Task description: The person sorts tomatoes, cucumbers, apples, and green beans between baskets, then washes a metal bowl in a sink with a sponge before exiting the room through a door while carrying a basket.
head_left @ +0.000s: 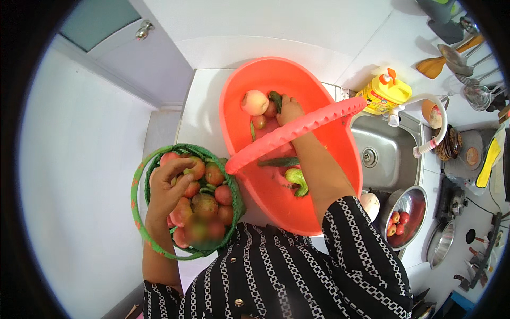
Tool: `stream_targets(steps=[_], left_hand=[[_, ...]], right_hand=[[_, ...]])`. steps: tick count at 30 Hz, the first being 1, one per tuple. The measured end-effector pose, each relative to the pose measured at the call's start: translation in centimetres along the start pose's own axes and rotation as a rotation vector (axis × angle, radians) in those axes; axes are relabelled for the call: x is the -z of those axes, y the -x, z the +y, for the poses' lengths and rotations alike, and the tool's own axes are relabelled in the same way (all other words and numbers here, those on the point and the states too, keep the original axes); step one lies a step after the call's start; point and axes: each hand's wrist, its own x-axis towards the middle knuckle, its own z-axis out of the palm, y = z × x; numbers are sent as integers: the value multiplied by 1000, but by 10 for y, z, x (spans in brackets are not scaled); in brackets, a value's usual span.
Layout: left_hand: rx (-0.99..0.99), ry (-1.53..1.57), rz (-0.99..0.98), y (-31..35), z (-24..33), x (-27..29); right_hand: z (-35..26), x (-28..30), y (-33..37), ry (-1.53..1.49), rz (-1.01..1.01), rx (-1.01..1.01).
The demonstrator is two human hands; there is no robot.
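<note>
My left hand is over a green woven basket heaped with red and orange tomatoes. Its fingers curve apart above the tomatoes, with nothing visible between them. My right arm passes under the handle of a large red-orange plastic basket. Inside it, my right hand is closed at the side of a short dark green cucumber; its fingertips are partly hidden. Beside that lie a pale peach-coloured round fruit, small reddish tomatoes, a thin green chilli, a longer cucumber and a curved light green gourd.
Right of the red basket is a steel sink with a white hose tap. A yellow jug stands behind it. Nearer me, a steel bowl holds several red fruits. Utensils hang on the right wall; a door is far left.
</note>
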Motion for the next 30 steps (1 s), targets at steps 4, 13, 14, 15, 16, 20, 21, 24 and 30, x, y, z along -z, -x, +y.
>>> stream_targets(steps=[4, 13, 14, 15, 16, 20, 21, 24, 30], left_hand=[[51, -51, -52, -35, 13, -19], [-51, -243, -319, -94, 38, -56], [-58, -270, -345, -97, 41, -59], [-69, -300, -374, -99, 45, -61], [-78, -323, -399, -100, 46, -61], [-87, -296, -400, -94, 36, -53], [-103, -310, -407, -93, 32, -51], [-62, -189, -404, -95, 18, -51], [406, 532, -291, -124, 7, -65]], right_hand=[[15, 3, 5, -120, -29, 34], [16, 20, 12, -378, 157, 272], [4, 20, 8, -292, -7, 349], [-9, 19, 7, -207, -167, 421], [-21, 10, 17, -25, -96, 413], [-46, 11, 32, 82, -303, 184], [-45, 8, 32, 70, -259, 173], [-25, -21, 33, 42, -120, 176], [-34, -30, 17, -68, -18, 87]])
